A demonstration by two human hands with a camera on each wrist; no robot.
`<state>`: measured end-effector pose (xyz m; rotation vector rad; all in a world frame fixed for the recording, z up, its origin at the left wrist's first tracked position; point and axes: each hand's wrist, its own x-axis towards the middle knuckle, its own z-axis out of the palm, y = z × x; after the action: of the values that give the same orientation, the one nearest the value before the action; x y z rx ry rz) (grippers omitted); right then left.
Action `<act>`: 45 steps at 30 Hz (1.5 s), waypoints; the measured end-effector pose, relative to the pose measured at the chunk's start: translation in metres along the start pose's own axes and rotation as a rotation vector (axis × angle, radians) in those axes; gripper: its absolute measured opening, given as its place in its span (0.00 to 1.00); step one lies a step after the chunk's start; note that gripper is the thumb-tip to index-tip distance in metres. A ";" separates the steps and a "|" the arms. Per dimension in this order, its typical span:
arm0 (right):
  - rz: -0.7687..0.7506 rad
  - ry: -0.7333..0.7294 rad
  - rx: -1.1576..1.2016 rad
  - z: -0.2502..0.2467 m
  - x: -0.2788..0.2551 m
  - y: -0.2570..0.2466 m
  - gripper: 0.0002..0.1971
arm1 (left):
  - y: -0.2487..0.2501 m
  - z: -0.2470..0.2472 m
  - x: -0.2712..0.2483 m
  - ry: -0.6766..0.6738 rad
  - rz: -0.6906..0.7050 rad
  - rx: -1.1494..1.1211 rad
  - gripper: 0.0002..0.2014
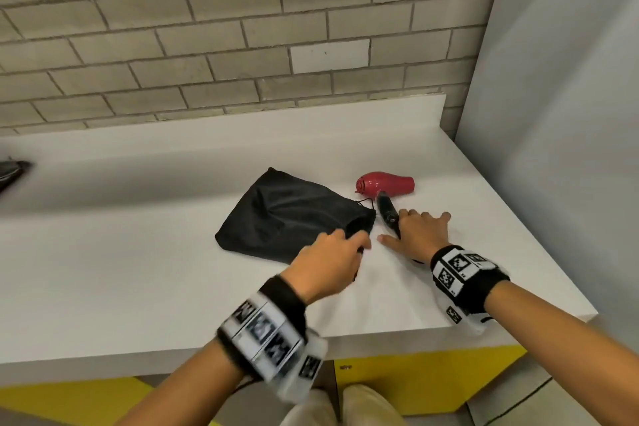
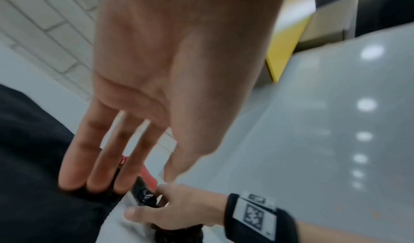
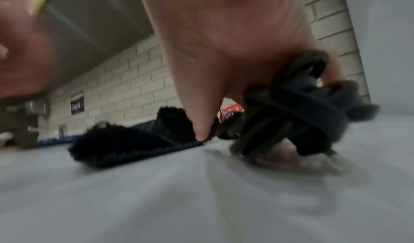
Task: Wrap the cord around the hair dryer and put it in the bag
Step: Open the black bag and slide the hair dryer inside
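Note:
A red hair dryer (image 1: 385, 183) lies on its side on the white counter (image 1: 138, 252), its black handle (image 1: 387, 214) pointing toward me. Left of it a black drawstring bag (image 1: 294, 214) lies flat, mouth toward the handle. My left hand (image 1: 345, 245) is at the bag's mouth; the left wrist view shows its fingers (image 2: 100, 176) straight, tips on the bag (image 2: 33, 158). My right hand (image 1: 415, 232) rests spread over the handle's end. In the right wrist view the coiled black cord (image 3: 302, 116) sits under that hand's palm (image 3: 224, 52).
A brick wall runs behind the counter and a grey panel (image 1: 553, 114) closes off its right side. A dark object (image 1: 10, 169) shows at the far left edge. Yellow cabinet fronts (image 1: 415, 377) lie below the counter's near edge.

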<state>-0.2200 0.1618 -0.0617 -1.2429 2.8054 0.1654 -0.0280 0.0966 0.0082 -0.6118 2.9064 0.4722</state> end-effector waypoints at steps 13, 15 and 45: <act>-0.167 0.165 0.313 -0.017 -0.014 0.048 0.13 | -0.006 0.027 0.040 0.043 -0.286 0.141 0.16; -0.209 0.179 0.484 -0.027 -0.026 0.060 0.16 | -0.012 0.023 0.035 0.164 -0.301 0.174 0.18; -0.404 -0.047 0.740 -0.048 -0.025 -0.022 0.06 | -0.017 0.054 -0.007 0.375 -0.005 -0.283 0.50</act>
<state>-0.1874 0.1595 -0.0126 -1.4870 2.1480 -0.7682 -0.0112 0.1025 -0.0459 -0.8244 3.2115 0.8638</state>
